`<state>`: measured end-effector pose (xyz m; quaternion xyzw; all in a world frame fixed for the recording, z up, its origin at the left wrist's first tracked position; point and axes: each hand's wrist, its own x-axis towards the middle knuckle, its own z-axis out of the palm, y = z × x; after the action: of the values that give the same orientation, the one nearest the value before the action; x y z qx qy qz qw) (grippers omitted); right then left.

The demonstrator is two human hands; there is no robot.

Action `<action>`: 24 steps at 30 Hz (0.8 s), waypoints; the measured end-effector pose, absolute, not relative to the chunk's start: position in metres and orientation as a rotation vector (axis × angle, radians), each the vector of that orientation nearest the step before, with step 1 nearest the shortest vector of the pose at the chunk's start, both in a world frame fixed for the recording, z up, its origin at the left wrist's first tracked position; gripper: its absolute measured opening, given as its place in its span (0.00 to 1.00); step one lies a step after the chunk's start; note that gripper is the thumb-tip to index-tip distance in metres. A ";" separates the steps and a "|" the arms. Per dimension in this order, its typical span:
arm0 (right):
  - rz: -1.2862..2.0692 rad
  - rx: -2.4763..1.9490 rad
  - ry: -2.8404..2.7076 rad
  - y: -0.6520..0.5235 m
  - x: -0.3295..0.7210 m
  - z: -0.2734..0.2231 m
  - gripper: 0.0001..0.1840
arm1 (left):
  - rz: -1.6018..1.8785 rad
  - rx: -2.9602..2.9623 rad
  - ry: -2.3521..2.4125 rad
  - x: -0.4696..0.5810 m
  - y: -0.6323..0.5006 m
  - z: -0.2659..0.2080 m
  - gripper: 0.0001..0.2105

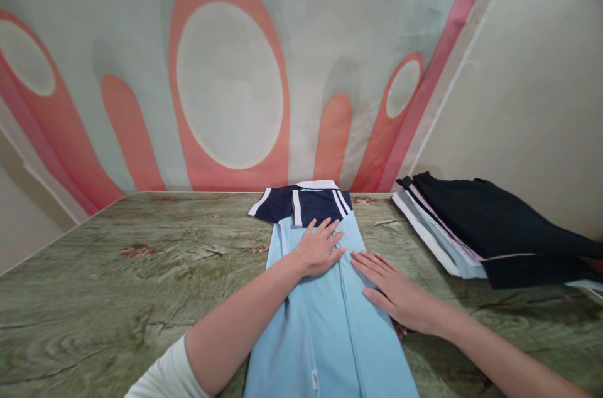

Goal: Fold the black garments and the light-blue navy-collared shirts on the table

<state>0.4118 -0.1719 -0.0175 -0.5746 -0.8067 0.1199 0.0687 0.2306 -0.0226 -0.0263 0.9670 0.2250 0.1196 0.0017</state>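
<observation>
A light blue shirt [325, 329] with navy sleeves and white stripes lies on the table, its sides folded inward over the back. The white collar [318, 184] points to the far edge. My left hand [320, 248] rests flat on the upper part, just below the navy sleeve [315, 206], fingers spread. On the right side of the shirt, my right hand [398, 292] lies flat with its fingers stretched toward the left hand. Neither hand grips the cloth. A small white tag [315, 379] shows near the bottom; the shirt's lower end runs out of view.
A stack of folded clothes stands at the right, with a black garment [485, 216] on top and white, grey and pink ones under it. The wood-patterned table [117, 310] meets a wall backdrop [230, 84] with coral shapes at its far edge.
</observation>
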 end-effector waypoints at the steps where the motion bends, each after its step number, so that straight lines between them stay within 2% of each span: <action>1: 0.383 -1.723 -2.436 -0.176 0.408 -0.015 0.31 | 0.388 3.043 0.700 0.231 -0.022 -0.027 0.23; 8: 0.659 -1.596 -2.532 -0.207 0.363 0.009 0.38 | 0.418 3.022 0.759 0.234 -0.019 -0.032 0.20; 13: 0.923 -1.421 -2.653 -0.215 0.343 0.051 0.33 | 0.475 2.988 0.759 0.234 -0.020 -0.033 0.19; 16: 1.040 -1.310 -2.622 -0.211 0.346 0.055 0.33 | 0.567 2.942 0.834 0.234 -0.014 -0.029 0.19; 20: 0.840 -1.503 -2.380 -0.202 0.353 0.029 0.39 | 0.745 2.787 1.221 0.221 0.015 -0.021 0.18; 24: 0.765 -1.442 -2.492 -0.185 0.346 0.018 0.37 | 0.770 2.273 1.765 0.184 0.062 -0.015 0.24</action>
<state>0.3460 -0.1847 0.0183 -0.4824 -0.8338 0.2560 0.0810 0.1845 0.0615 -0.0149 0.7604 0.5905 0.2578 0.0813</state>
